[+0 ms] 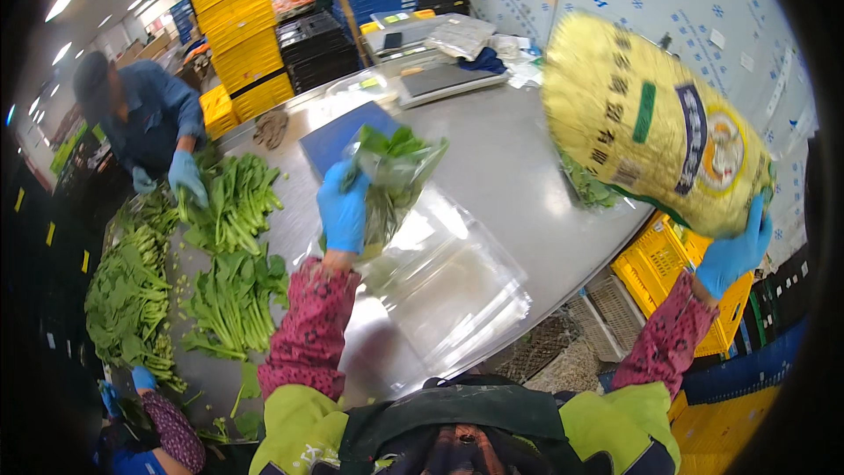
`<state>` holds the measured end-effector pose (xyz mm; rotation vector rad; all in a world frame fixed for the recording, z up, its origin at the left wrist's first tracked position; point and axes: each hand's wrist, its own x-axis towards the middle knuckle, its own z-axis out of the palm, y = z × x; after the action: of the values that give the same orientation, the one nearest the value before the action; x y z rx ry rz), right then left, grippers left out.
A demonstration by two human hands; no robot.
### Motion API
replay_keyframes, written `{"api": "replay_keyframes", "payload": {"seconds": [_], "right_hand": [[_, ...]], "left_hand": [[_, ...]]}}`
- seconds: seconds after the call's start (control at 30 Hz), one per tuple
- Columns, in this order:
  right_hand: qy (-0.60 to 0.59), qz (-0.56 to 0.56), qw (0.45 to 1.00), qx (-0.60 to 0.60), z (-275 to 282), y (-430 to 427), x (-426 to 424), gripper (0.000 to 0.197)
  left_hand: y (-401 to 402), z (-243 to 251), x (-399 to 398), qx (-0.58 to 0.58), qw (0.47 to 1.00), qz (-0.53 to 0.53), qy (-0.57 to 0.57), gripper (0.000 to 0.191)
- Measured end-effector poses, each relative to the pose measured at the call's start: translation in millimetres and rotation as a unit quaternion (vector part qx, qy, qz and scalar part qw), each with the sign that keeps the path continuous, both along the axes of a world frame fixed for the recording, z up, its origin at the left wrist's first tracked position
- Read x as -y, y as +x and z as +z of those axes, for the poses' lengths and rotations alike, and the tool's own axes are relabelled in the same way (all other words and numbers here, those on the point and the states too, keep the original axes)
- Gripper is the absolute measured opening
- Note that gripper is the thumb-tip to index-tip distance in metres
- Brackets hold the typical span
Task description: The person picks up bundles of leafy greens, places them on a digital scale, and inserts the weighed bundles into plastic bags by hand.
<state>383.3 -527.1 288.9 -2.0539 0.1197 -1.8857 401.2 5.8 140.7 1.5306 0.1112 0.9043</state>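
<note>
My left hand (343,208), in a blue glove, grips a clear plastic bag of leafy greens (399,178) above the table. Leaves stick out at the bag's upper end. Out to the right, my gloved right hand (735,254) holds the lower corner of a large yellow woven sack (633,119) that bears printed writing. The sack is tilted and slightly blurred; its far side is hidden. Under its near edge, more greens in clear plastic (587,181) lie on the table. A stack of flat clear plastic bags (461,284) rests in front of me.
Bunches of leafy greens (231,307) cover the left of the metal table (501,145). A blue board (330,142) and a scale (452,82) lie farther back. One co-worker (148,105) handles greens at left; another's sleeve (171,425) shows below. Yellow crates (659,254) stand at right.
</note>
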Motion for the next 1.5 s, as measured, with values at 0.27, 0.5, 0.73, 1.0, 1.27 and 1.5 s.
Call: {"api": "replay_keyframes", "payload": {"seconds": [0.27,0.5,0.73,1.0,1.27,1.5], "right_hand": [[0.349,0.238,0.898,0.125,-55.0,8.9,54.4,0.024],[0.279,0.375,0.882,0.057,-77.0,92.2,-6.9,0.018],[0.039,0.608,0.792,-0.046,-114.1,187.4,-238.3,0.015],[-0.095,0.723,0.627,-0.276,-181.7,235.0,-521.7,0.009],[-0.345,0.439,0.827,-0.063,-254.4,134.3,-553.5,0.050],[0.073,0.658,0.293,-0.690,-348.3,-44.7,-578.1,0.051]], "left_hand": [[134.4,47.8,166.8,0.080,0.843,-0.196,0.495,0.070],[6.5,-73.8,207.7,-0.065,0.806,-0.328,0.488,0.075],[-166.6,-123.0,129.6,-0.295,0.910,-0.146,0.252,0.046],[-317.4,-140.8,57.2,-0.340,0.911,0.198,0.121,0.036],[-402.0,-164.3,-74.5,-0.251,0.885,0.380,-0.099,0.039],[-391.4,-215.6,-255.8,-0.417,0.752,0.484,-0.160,0.065]]}}
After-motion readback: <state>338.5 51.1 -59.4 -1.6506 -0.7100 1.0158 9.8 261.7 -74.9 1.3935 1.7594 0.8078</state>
